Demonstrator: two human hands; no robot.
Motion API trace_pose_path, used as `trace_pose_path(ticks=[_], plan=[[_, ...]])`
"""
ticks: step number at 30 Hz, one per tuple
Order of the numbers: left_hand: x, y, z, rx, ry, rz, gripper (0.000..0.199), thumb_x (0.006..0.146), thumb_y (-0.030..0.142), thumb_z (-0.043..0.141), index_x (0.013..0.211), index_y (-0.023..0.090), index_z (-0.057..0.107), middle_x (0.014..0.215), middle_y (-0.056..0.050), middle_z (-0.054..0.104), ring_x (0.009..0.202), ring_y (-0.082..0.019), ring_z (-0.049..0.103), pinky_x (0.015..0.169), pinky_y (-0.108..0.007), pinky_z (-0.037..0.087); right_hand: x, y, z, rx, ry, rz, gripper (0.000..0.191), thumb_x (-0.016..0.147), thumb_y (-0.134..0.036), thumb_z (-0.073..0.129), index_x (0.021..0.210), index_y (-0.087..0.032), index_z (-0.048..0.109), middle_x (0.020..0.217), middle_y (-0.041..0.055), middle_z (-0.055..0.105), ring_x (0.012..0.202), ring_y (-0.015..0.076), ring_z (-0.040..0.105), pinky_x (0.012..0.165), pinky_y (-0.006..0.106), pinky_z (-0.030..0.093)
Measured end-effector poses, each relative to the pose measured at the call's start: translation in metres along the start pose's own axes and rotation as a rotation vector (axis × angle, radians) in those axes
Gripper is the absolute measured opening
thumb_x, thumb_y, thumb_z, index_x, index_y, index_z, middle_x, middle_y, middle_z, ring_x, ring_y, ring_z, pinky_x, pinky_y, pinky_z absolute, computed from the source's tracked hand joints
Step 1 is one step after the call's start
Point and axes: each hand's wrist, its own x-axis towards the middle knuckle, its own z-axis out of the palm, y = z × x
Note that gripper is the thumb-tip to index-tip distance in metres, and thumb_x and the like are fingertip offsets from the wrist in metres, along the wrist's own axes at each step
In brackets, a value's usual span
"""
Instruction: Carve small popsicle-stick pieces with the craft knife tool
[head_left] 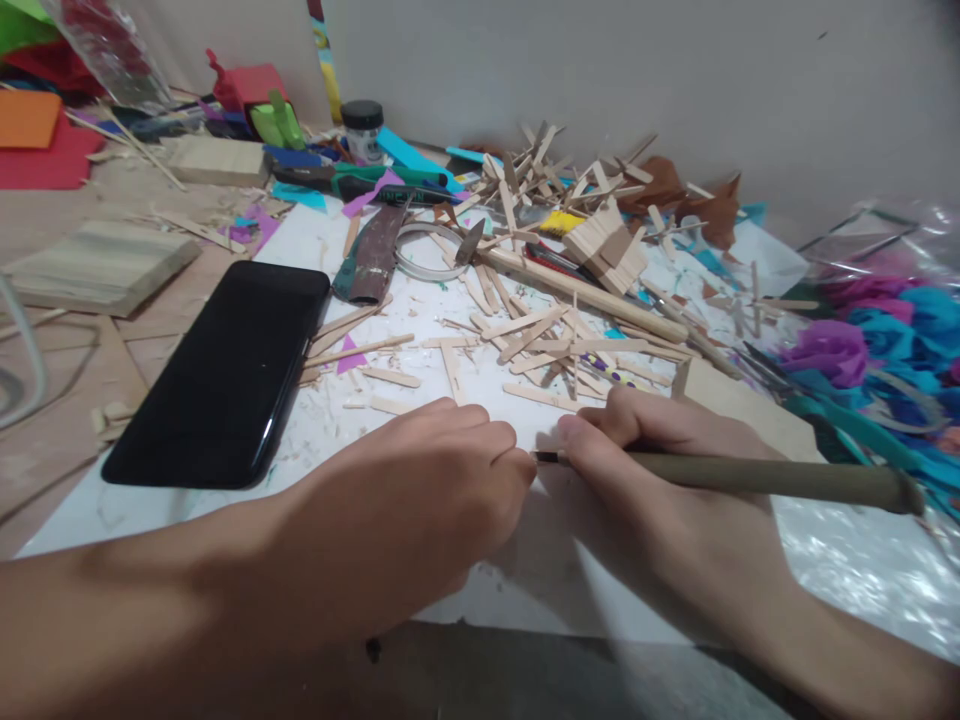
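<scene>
My right hand (697, 545) grips a tool with a long, round brownish-green handle (832, 483) that rests across the hand and points right. A thin dark shaft shows ahead of its thumb, reaching to the fingers of my left hand (435, 500). The left hand is closed, its knuckles up and fingers curled under; whatever it holds is hidden. Both hands are low over a white sheet (517, 590) near its front edge. Just beyond them lie loose popsicle sticks (540, 395), some whole and some broken.
A black phone (225, 375) lies at left, near a wooden block (105, 265). Behind are a wooden-handled knife (585, 290), a roll of clear tape (431, 250), a green-handled tool (390, 182) and a small jar (363, 130). Crepe paper flowers (825, 350) and scissors (772, 375) are at right.
</scene>
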Motion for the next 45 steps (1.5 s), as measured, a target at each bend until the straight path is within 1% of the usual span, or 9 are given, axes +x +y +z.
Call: trace_pose_path(ticks=[5,9,14,18,22,28,34,37,45], plan=[[0.001,0.000,-0.002,0.006,-0.046,0.004,0.024,0.072,0.004,0.074,0.067,0.023,0.058,0.076,0.001,0.064,0.071,-0.020,0.055,0.070,-0.039,0.041,0.002,-0.001,-0.002,0.018,-0.023,0.032,0.050,0.092,-0.022,0.071,0.056,-0.022,0.036,0.051,-0.0054,0.038,0.052,0.0116,0.033,0.047,0.031,0.025],[-0.001,0.001,-0.001,-0.022,-0.025,-0.034,0.019,0.075,0.006,0.073,0.081,0.021,0.063,0.080,0.001,0.061,0.074,-0.021,0.054,0.073,-0.039,0.042,0.006,0.003,-0.006,0.197,-0.007,0.171,0.051,0.092,-0.024,0.074,0.054,-0.024,0.040,0.050,-0.0044,0.043,0.052,0.0128,0.038,0.047,0.031,0.027],[0.001,0.000,-0.003,-0.072,-0.066,-0.053,0.017,0.084,0.004,0.070,0.090,0.019,0.063,0.084,-0.001,0.061,0.077,-0.021,0.054,0.075,-0.038,0.043,0.005,0.011,-0.006,0.383,0.078,0.285,0.049,0.096,-0.044,0.079,0.059,-0.024,0.053,0.053,-0.0035,0.050,0.050,0.0131,0.040,0.045,0.029,0.029],[0.004,-0.002,-0.007,-0.084,-0.105,-0.084,0.016,0.092,0.004,0.065,0.101,0.017,0.066,0.090,-0.003,0.063,0.080,-0.023,0.054,0.073,-0.040,0.044,0.006,0.008,-0.005,0.439,0.092,0.318,0.039,0.087,-0.050,0.088,0.068,-0.023,0.066,0.055,-0.0043,0.054,0.052,0.0113,0.041,0.046,0.026,0.027],[0.005,-0.008,-0.009,-0.067,-0.111,-0.113,0.018,0.092,0.004,0.063,0.102,0.018,0.066,0.095,-0.004,0.063,0.085,-0.025,0.054,0.074,-0.041,0.044,0.009,0.004,-0.005,0.494,0.106,0.346,0.038,0.084,-0.050,0.090,0.071,-0.023,0.066,0.060,-0.0037,0.059,0.055,0.0112,0.047,0.048,0.023,0.033],[0.006,-0.017,-0.007,-0.061,-0.086,-0.152,0.018,0.102,0.005,0.056,0.107,0.017,0.069,0.102,-0.005,0.066,0.090,-0.025,0.056,0.078,-0.040,0.044,0.010,0.003,-0.013,0.540,0.068,0.357,0.031,0.081,-0.049,0.090,0.096,-0.026,0.077,0.078,0.0015,0.076,0.059,0.0149,0.059,0.050,0.025,0.041],[0.004,-0.016,-0.012,-0.138,-0.084,-0.156,0.022,0.104,0.010,0.053,0.113,0.017,0.073,0.103,-0.006,0.068,0.093,-0.025,0.058,0.080,-0.041,0.041,0.016,0.006,-0.019,0.424,0.029,0.351,0.034,0.084,-0.047,0.085,0.067,-0.023,0.068,0.064,0.0037,0.073,0.060,0.0172,0.059,0.055,0.028,0.044],[0.000,-0.016,-0.014,-0.284,-0.061,-0.160,0.026,0.103,0.007,0.054,0.117,0.019,0.073,0.104,-0.004,0.070,0.093,-0.022,0.059,0.082,-0.038,0.041,0.018,0.010,-0.017,0.401,-0.010,0.343,0.029,0.084,-0.045,0.084,0.071,-0.023,0.070,0.062,0.0022,0.072,0.057,0.0167,0.058,0.052,0.027,0.042],[-0.002,-0.013,-0.012,-0.354,-0.047,-0.132,0.022,0.105,0.008,0.053,0.090,0.019,0.065,0.090,0.001,0.064,0.081,-0.016,0.054,0.077,-0.035,0.036,0.014,0.017,-0.020,0.380,-0.063,0.257,0.016,0.086,-0.044,0.086,0.090,-0.029,0.084,0.082,0.0018,0.083,0.066,0.0176,0.072,0.056,0.024,0.055]])
